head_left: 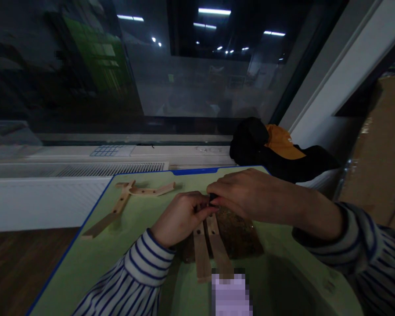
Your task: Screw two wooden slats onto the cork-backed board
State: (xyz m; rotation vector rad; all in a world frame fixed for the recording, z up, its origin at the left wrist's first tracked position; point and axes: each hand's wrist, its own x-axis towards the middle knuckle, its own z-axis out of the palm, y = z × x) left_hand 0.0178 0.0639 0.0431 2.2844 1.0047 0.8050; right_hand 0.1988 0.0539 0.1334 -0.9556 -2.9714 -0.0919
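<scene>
My right hand (253, 197) is closed in a pinch around a small black piece (212, 198), whose kind I cannot make out. Against it from the left, my left hand (181, 217) has its thumb and fingers pressed together at the upper ends of two wooden strips; what lies between them is hidden. The left wooden strip (202, 259) and the right wooden strip (221, 256) run side by side towards me, each with dark holes. Beneath them is a dark brown, shiny patch (243, 237) on the green tabletop (145, 254).
Angled wooden pieces with holes (121, 204) lie joined at the table's back left. A black and orange cap (283, 145) rests by the window, right of the sill. A white radiator (46, 197) stands at the left, a cardboard box (378, 145) at the right.
</scene>
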